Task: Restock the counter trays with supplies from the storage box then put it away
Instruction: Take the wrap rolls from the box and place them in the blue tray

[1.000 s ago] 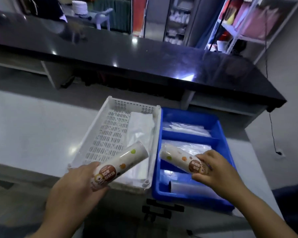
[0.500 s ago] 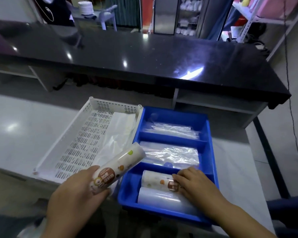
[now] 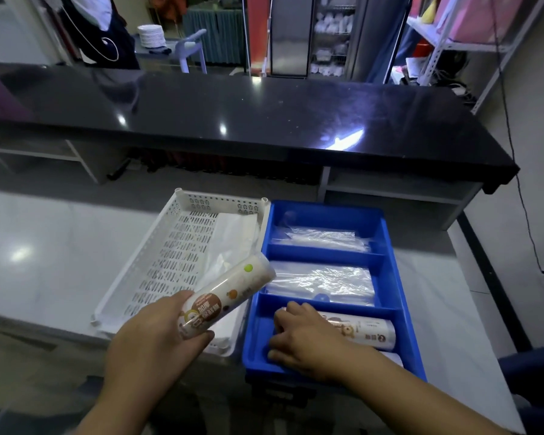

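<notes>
My left hand (image 3: 153, 343) grips a white printed roll (image 3: 230, 296) by its near end, holding it tilted above the seam between two trays. The blue tray (image 3: 393, 274) on the right has three compartments. In the nearest one lies a second printed roll (image 3: 361, 331), and my right hand (image 3: 299, 337) rests on its left end with the fingers curved over it. Clear plastic bags (image 3: 321, 282) fill the two farther compartments. The white perforated tray (image 3: 170, 255) on the left holds a flat stack of white bags (image 3: 233, 237).
Both trays sit on a pale counter (image 3: 44, 262), near its front edge. Behind them runs a higher black countertop (image 3: 233, 111) with open shelves below. A cable (image 3: 528, 215) hangs down the wall at right. Metal shelving (image 3: 453, 42) stands at the back right.
My right hand lowered its roll into the blue tray's nearest compartment and now rests on its left end. My left hand still holds the other roll.
</notes>
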Demonstrator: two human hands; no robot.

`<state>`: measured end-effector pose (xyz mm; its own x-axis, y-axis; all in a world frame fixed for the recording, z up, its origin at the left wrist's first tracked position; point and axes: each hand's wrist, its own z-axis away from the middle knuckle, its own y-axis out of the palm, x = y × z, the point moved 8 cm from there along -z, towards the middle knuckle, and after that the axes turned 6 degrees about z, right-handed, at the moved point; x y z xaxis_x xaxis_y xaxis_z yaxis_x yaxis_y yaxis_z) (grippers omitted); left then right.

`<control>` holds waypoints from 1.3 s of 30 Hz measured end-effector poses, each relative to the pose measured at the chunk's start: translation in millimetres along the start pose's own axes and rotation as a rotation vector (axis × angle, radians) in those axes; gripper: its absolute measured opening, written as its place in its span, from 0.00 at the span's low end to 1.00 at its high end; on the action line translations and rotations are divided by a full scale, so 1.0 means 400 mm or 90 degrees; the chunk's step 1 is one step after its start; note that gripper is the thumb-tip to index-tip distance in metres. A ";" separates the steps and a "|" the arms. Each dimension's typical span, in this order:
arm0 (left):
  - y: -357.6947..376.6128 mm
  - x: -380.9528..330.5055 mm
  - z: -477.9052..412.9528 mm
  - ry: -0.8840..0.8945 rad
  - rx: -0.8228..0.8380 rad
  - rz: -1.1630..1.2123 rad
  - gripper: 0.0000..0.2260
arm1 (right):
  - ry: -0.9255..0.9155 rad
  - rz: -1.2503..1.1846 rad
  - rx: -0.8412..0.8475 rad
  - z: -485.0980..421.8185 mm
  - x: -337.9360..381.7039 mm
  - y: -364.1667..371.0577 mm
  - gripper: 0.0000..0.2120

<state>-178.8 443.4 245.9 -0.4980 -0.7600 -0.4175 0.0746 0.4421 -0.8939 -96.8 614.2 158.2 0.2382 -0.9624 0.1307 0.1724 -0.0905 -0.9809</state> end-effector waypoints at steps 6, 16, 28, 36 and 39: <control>-0.004 0.029 -0.020 0.024 0.016 0.010 0.27 | 0.049 -0.105 -0.055 0.011 -0.008 -0.072 0.16; 0.106 -0.076 -0.077 0.134 0.175 0.023 0.22 | 0.410 -0.542 -0.363 0.305 -0.175 -0.126 0.33; 0.333 -0.319 -0.013 0.374 0.384 0.062 0.22 | 0.599 -0.513 -0.863 0.560 -0.218 -0.235 0.26; 0.439 -0.346 -0.011 0.455 0.440 0.060 0.21 | 0.685 -0.483 -0.923 0.628 -0.202 -0.226 0.28; 0.452 -0.339 -0.016 0.426 0.474 0.086 0.20 | 0.678 -0.460 -0.895 0.620 -0.203 -0.222 0.26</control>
<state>-103.4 629.7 141.9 -0.8107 -0.2003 -0.5501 0.5730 -0.0793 -0.8157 105.4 764.0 270.6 -0.2104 -0.3372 0.9176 -0.9654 -0.0761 -0.2493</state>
